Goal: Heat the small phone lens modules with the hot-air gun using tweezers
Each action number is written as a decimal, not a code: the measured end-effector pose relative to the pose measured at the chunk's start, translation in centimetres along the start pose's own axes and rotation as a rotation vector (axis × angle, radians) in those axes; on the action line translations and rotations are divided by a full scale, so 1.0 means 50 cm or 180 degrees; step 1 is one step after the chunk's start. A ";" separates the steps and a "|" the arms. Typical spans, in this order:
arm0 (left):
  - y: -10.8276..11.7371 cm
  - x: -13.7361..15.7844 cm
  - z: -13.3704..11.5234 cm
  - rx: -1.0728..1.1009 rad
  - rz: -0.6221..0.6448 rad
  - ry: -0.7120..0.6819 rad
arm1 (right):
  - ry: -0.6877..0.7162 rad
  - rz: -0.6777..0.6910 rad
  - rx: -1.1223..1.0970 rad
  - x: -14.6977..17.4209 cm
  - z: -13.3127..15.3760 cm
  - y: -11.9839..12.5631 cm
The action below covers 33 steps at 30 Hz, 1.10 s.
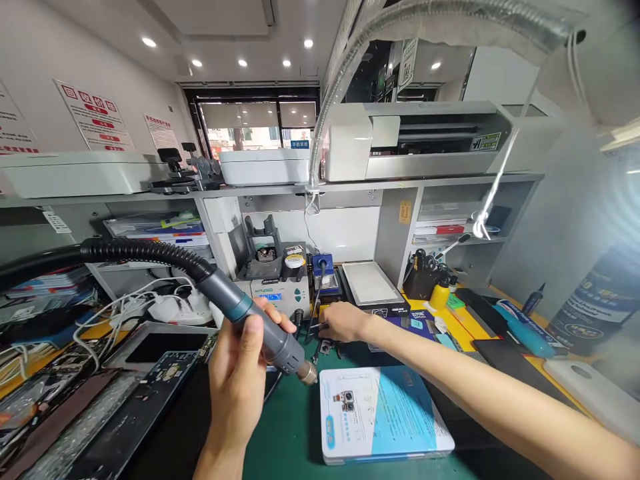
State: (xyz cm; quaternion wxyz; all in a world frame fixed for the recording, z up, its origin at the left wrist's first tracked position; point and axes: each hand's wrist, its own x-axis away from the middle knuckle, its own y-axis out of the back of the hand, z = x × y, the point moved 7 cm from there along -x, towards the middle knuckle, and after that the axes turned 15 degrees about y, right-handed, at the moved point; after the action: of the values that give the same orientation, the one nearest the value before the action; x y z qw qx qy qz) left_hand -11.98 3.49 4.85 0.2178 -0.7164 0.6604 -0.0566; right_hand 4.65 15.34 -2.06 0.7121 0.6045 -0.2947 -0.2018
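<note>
Head view: my left hand [240,373] grips the hot-air handle [250,320], nozzle angled down over the green counter [290,427]. My right hand [345,321] reaches to the tweezers [313,328] near the station [280,293]; its grasp I cannot tell. Best keep the nozzle off the white box [380,413].

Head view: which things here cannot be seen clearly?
- Whatever the right hand touches: hidden by its own fingers, head view.
- Hot air gun hose: cut off by the left edge.
- Small parts on the green mat: too small.
- Bottle at right: blurred.
</note>
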 end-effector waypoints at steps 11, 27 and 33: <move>0.001 0.003 -0.004 -0.0070 -0.0047 -0.0058 | -0.0177 -0.0061 0.0384 -0.008 -0.021 -0.010; 0.011 -0.002 0.000 -0.0033 -0.0081 -0.0014 | -0.1110 -0.0545 0.0117 0.093 -0.129 0.066; 0.013 -0.003 0.003 -0.0178 -0.0108 0.0060 | -0.1489 -0.0567 0.0084 0.040 -0.222 0.118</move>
State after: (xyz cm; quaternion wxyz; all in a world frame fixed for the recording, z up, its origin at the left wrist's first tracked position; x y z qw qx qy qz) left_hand -12.53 3.66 4.49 0.1905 -0.7327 0.6516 -0.0486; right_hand 13.10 23.40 3.01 0.5959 0.5742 -0.3996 -0.3943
